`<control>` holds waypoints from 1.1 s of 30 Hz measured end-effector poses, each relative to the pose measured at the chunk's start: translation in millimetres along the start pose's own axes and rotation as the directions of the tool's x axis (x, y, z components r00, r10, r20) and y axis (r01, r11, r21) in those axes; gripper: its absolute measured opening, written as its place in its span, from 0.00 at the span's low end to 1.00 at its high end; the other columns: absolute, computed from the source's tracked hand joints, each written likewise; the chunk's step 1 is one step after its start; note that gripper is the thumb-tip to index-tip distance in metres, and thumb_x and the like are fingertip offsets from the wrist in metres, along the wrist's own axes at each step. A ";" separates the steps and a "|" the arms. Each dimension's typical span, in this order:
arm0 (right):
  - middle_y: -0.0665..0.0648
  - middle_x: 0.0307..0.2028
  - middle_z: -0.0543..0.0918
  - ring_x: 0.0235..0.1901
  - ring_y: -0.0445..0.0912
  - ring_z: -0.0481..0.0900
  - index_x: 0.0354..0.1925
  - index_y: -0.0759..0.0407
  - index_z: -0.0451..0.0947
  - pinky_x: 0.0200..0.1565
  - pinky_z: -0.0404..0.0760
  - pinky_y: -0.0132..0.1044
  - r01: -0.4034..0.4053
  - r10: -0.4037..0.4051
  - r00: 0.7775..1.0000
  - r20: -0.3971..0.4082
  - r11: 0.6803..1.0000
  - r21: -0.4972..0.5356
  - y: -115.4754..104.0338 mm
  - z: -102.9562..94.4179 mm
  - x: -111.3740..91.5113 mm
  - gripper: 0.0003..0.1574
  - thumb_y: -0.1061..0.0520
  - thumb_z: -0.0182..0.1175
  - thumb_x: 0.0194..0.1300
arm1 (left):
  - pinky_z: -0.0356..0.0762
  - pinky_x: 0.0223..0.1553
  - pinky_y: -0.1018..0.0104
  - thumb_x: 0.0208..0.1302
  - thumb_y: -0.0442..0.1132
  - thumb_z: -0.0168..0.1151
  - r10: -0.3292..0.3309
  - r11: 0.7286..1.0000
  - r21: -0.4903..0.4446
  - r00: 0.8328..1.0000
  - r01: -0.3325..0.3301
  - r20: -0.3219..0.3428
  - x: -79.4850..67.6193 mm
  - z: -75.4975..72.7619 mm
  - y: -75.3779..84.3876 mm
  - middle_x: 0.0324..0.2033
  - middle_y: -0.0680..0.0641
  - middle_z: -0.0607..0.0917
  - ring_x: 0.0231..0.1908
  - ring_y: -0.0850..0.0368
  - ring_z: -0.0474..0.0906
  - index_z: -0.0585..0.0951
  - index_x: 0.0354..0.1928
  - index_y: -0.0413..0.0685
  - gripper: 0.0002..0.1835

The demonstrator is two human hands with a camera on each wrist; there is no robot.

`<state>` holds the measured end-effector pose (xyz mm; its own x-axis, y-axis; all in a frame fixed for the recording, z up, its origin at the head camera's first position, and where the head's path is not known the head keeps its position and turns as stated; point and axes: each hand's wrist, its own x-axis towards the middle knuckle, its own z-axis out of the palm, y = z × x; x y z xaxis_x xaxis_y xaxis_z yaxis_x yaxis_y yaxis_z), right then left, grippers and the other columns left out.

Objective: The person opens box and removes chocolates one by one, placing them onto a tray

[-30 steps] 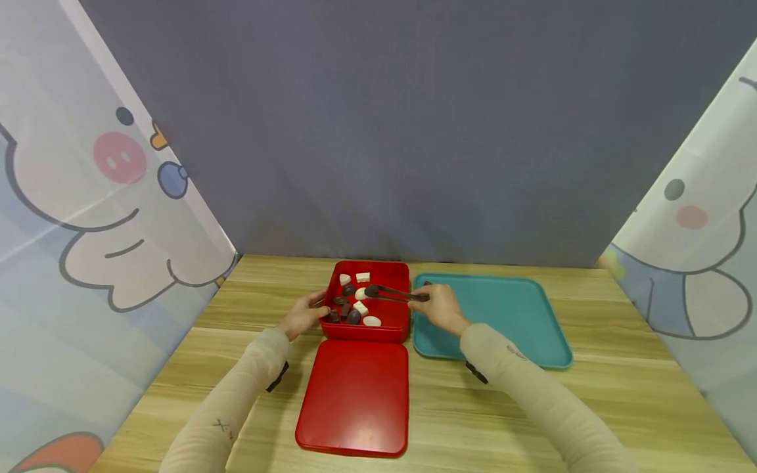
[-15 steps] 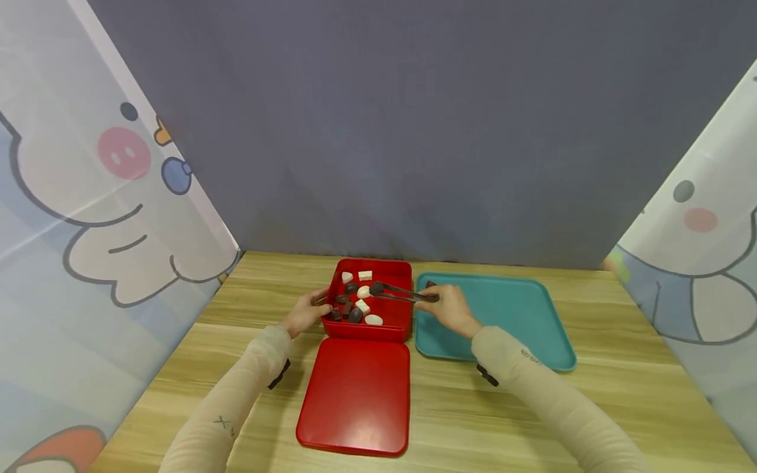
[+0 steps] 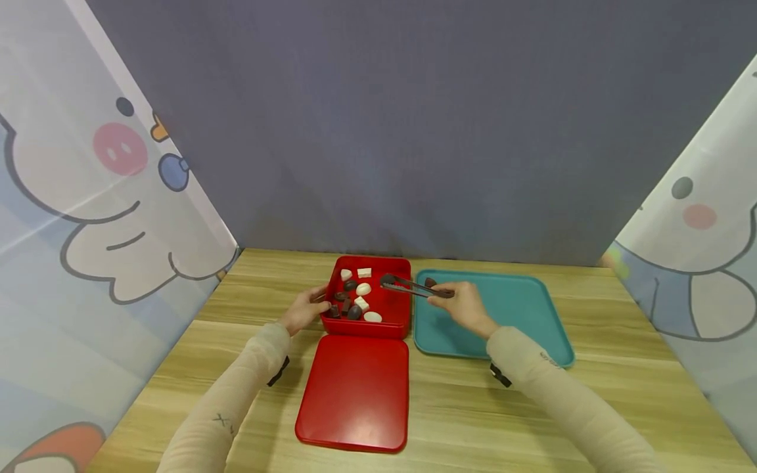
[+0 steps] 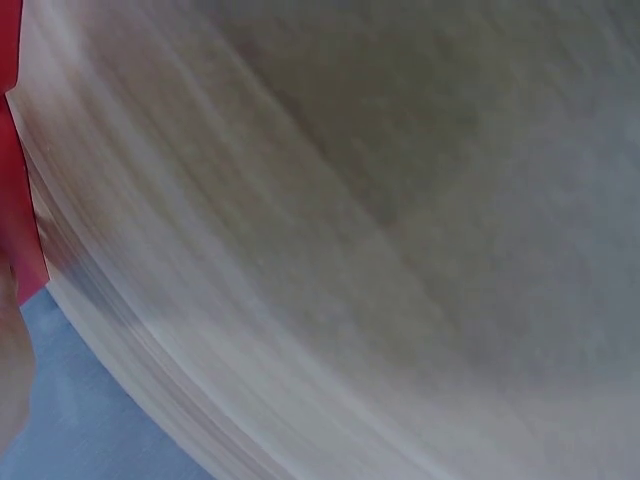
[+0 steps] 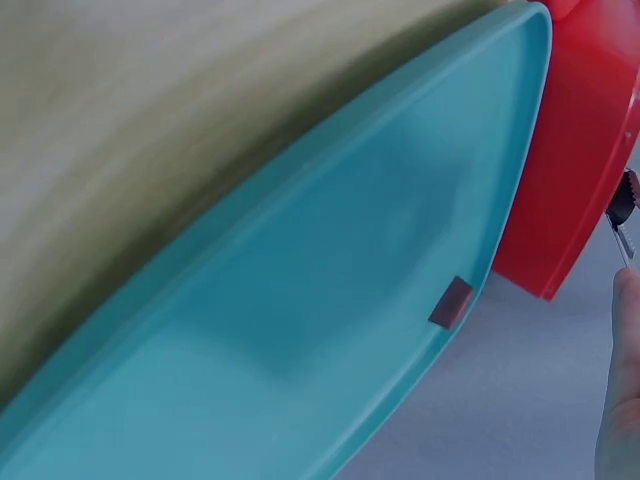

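In the head view my right hand (image 3: 464, 305) pinches dark tongs (image 3: 416, 289) above the red box's right half. Their tips hold a dark chocolate-like piece (image 3: 387, 280). My left hand (image 3: 303, 311) grips the left wall of the red box (image 3: 367, 330), with the thumb at its rim. Several white pieces (image 3: 363, 289) and dark pieces (image 3: 355, 312) lie mostly in the box's left half. A dark piece (image 5: 452, 303) rests in the blue tray (image 5: 330, 250), near its edge. The left wrist view shows only a sliver of hand beside the red box.
A red lid (image 3: 355, 394) lies flat in front of the box. The blue tray stands just right of the box on the wooden table (image 3: 473, 420). A grey cloth wall (image 3: 378, 131) rises behind, with printed panels on both sides.
My right hand has moved right, carrying the tongs and the dark piece over the box toward the tray. The left hand has stayed on the box.
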<state>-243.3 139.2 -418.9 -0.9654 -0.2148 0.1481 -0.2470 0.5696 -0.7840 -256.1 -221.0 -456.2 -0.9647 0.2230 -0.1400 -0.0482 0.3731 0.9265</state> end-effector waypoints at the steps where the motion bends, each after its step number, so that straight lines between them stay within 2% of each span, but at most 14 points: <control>1: 0.59 0.37 0.85 0.23 0.47 0.76 0.45 0.60 0.82 0.22 0.70 0.32 0.000 0.000 1.000 -0.005 1.000 -0.002 0.5 -1.8 -0.7 0.18 0.53 0.65 0.55 | 0.62 0.62 0.46 0.67 0.31 0.48 0.000 1.000 -0.001 1.000 0.000 0.004 0.3 -0.5 0.2 0.68 0.36 0.56 0.66 0.38 0.54 0.53 0.70 0.40 0.31; 5: 0.59 0.38 0.85 0.25 0.45 0.77 0.45 0.60 0.82 0.23 0.72 0.33 0.009 -0.009 1.000 -0.016 1.000 -0.016 3.1 -9.2 -3.2 0.18 0.53 0.65 0.56 | 0.62 0.61 0.45 0.66 0.30 0.48 -0.002 1.000 -0.006 1.000 0.002 0.008 0.8 -1.6 1.5 0.68 0.34 0.56 0.66 0.37 0.54 0.53 0.70 0.39 0.31; 8: 0.60 0.40 0.85 0.31 0.46 0.81 0.45 0.60 0.82 0.26 0.75 0.35 0.011 -0.011 1.000 -0.013 1.000 -0.020 4.9 -14.4 -5.8 0.19 0.53 0.65 0.56 | 0.63 0.61 0.47 0.66 0.32 0.49 -0.004 1.000 0.003 1.000 0.004 -0.005 0.3 -1.0 2.4 0.68 0.36 0.57 0.66 0.38 0.55 0.53 0.70 0.42 0.31; 11: 0.61 0.40 0.84 0.33 0.47 0.81 0.45 0.61 0.82 0.27 0.77 0.35 0.017 -0.018 1.000 -0.020 0.999 -0.029 8.1 -18.8 -8.7 0.19 0.53 0.64 0.56 | 0.64 0.61 0.48 0.66 0.33 0.50 0.001 1.000 0.009 1.000 0.000 -0.021 -1.3 0.6 3.3 0.68 0.37 0.58 0.66 0.39 0.56 0.54 0.70 0.44 0.31; 21: 0.63 0.45 0.82 0.41 0.53 0.81 0.50 0.61 0.79 0.35 0.82 0.40 -0.030 0.029 0.998 -0.052 0.999 -0.031 22.5 -28.0 -19.2 0.23 0.51 0.63 0.57 | 0.63 0.61 0.47 0.65 0.32 0.50 0.012 1.000 0.023 0.999 -0.011 -0.036 -3.8 4.2 0.8 0.67 0.36 0.58 0.65 0.37 0.56 0.55 0.70 0.42 0.32; 29: 0.65 0.45 0.82 0.43 0.56 0.81 0.51 0.62 0.78 0.38 0.82 0.43 -0.035 0.029 0.996 -0.090 0.997 -0.064 28.7 -39.1 -19.8 0.24 0.51 0.63 0.58 | 0.61 0.62 0.46 0.65 0.31 0.49 0.021 1.000 0.007 1.000 -0.021 -0.017 -5.2 3.3 5.2 0.67 0.33 0.56 0.65 0.36 0.55 0.53 0.70 0.38 0.32; 33: 0.65 0.45 0.82 0.42 0.56 0.81 0.50 0.63 0.78 0.37 0.82 0.43 -0.029 0.022 0.994 -0.104 0.997 -0.068 35.1 -44.2 -22.0 0.24 0.52 0.63 0.58 | 0.61 0.62 0.47 0.65 0.32 0.50 0.017 1.000 0.018 0.999 -0.016 -0.029 -3.0 2.7 2.7 0.67 0.36 0.57 0.66 0.37 0.55 0.54 0.70 0.41 0.32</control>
<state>-234.4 199.1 -423.0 -0.9741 -0.1183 0.1929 -0.2239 0.6281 -0.7452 -252.7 -218.2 -454.2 -0.9724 0.2032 -0.1145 -0.0280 0.3856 0.9222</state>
